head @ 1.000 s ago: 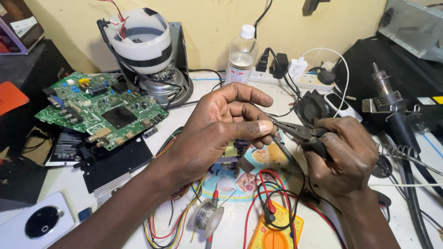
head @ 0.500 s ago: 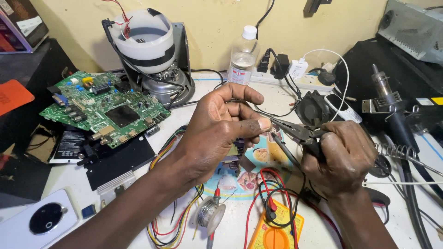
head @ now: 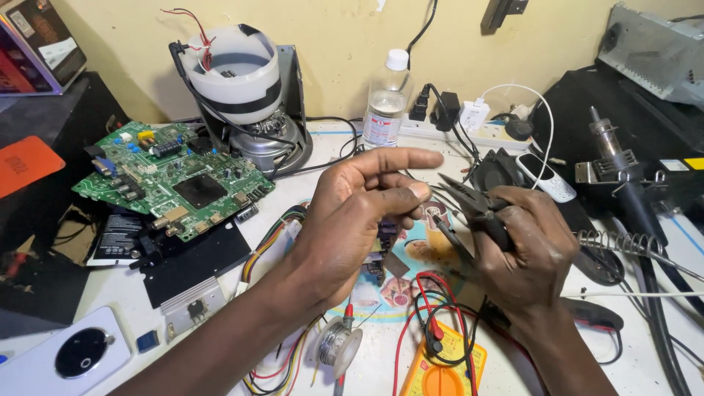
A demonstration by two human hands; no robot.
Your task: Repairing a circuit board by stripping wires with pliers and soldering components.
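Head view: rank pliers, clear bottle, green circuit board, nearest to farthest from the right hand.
From the right hand:
1. Pliers, gripped in that hand, tips pointing left.
2. Clear bottle, upright at the back, past the left hand.
3. Green circuit board, far left of the bench.

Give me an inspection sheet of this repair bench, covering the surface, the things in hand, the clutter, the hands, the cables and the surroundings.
Surface: white bench top, crowded.
Job's things: black pliers in the right hand; a small dark part under the left hand, too hidden to identify.
Clutter: green circuit board, plastic bottle, solder spool, yellow meter, soldering iron stand.
Hands: left hand over the part, fingers bent toward the plier tips; right hand closed on the pliers.
Cables: red and black leads by the meter; coloured wire bundle; power strip with plugs.
Surroundings: yellow wall.
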